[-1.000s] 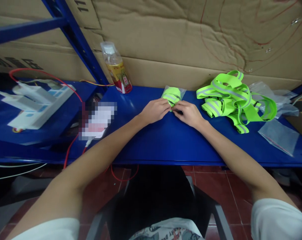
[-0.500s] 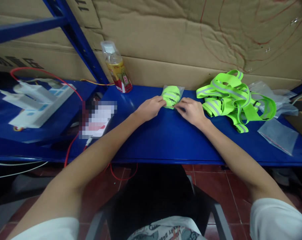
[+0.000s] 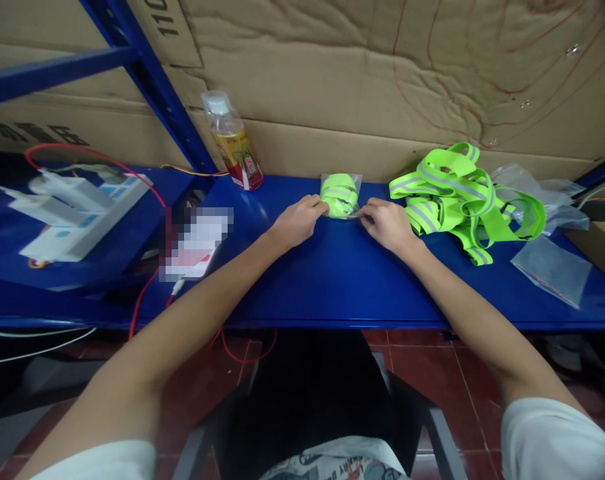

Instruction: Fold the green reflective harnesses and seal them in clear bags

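Note:
A clear plastic bag point(image 3: 357, 182) lies on the blue table, with a folded neon-green reflective strap point(image 3: 340, 193) inside it. My left hand point(image 3: 302, 219) pinches the near left corner of the bag. At the near right corner, my right hand point(image 3: 385, 221) has its fingers closed on the bag's edge. The near edge stretches between the two hands. To the right of my right hand lies a loose heap of neon-green straps point(image 3: 462, 193) with grey reflective stripes.
Clear plastic bags point(image 3: 552, 270) lie at the right. A drink bottle point(image 3: 238, 157) stands by the cardboard wall point(image 3: 302, 73). At the left are a phone point(image 3: 197, 243) with a red cable and a white power strip point(image 3: 77, 233). Blue shelf posts point(image 3: 152, 80) rise at the back left.
My right hand has moved slightly right, away from my left hand. The bag's near edge is now drawn straighter between them. The view has shifted slightly.

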Motion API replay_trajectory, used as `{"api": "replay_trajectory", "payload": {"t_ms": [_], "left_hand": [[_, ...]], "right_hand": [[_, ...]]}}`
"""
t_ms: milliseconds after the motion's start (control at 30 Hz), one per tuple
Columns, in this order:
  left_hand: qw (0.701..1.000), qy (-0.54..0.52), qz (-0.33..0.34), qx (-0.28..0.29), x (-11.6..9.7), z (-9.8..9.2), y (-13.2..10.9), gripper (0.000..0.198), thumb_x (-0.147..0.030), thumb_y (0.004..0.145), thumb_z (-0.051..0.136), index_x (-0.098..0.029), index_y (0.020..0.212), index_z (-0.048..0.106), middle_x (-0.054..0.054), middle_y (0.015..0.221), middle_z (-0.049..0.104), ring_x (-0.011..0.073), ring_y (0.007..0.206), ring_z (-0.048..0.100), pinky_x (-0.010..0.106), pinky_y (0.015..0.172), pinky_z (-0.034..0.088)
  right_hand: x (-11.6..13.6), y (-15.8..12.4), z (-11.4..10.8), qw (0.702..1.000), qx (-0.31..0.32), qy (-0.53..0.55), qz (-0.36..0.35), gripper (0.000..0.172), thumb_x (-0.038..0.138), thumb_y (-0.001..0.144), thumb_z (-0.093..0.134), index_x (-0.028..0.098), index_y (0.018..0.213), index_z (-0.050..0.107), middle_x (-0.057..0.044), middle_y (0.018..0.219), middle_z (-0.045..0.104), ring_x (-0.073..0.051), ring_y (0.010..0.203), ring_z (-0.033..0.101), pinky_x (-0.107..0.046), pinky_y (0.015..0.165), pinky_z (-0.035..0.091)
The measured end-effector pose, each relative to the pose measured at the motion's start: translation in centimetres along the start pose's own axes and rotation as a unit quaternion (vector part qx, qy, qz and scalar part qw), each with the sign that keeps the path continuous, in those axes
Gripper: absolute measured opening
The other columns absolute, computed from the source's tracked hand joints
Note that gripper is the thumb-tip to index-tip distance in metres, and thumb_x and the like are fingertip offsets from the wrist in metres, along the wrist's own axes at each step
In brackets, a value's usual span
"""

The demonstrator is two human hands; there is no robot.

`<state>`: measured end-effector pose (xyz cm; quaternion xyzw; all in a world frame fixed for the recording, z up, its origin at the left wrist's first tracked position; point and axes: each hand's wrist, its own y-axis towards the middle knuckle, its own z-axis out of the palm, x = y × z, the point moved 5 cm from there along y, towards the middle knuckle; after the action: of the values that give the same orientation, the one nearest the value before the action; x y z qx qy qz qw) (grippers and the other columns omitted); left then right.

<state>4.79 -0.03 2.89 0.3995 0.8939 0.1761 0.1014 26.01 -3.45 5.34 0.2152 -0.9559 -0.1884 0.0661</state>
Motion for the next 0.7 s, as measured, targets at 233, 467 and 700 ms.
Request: {"api": "replay_trajectory", "payload": {"t_ms": [233, 467, 700], "left_hand": [[0.999, 0.040, 0.022, 0.014, -0.3, -0.2, 0.0, 0.033, -0.011, 0.105, 0.046, -0.015, 0.114, 0.077, 0.013, 0.103, 0.071, 0.0269, 0.098, 0.066, 0.038, 0.085, 0.056], [0.995, 0.089, 0.037, 0.006, -2.1, -0.7, -0.4, 0.033, -0.013, 0.106, 0.047, -0.016, 0.122, 0.076, 0.014, 0.111, 0.073, 0.0258, 0.095, 0.070, 0.036, 0.072, 0.051], [0.992, 0.095, 0.076, -0.021, -2.9, -0.9, 0.1, 0.032, -0.028, 0.113, 0.048, -0.019, 0.105, 0.077, 0.011, 0.091, 0.077, 0.0283, 0.097, 0.068, 0.040, 0.078, 0.049]], "right_hand": [[0.8, 0.1, 0.4, 0.999, 0.002, -0.021, -0.034, 0.025, 0.022, 0.106, 0.059, 0.022, 0.107, 0.085, -0.011, 0.107, 0.078, -0.029, 0.105, 0.066, -0.038, 0.061, 0.032], [0.5, 0.4, 1.0, 0.999, 0.019, -0.021, -0.042, 0.032, 0.015, 0.105, 0.055, 0.021, 0.115, 0.085, -0.011, 0.100, 0.077, -0.026, 0.092, 0.066, -0.037, 0.068, 0.037], [1.7, 0.3, 1.3, 0.997, 0.009, -0.013, -0.076, 0.027, 0.025, 0.111, 0.056, 0.024, 0.113, 0.083, -0.010, 0.104, 0.077, -0.025, 0.098, 0.067, -0.034, 0.067, 0.037]]}}
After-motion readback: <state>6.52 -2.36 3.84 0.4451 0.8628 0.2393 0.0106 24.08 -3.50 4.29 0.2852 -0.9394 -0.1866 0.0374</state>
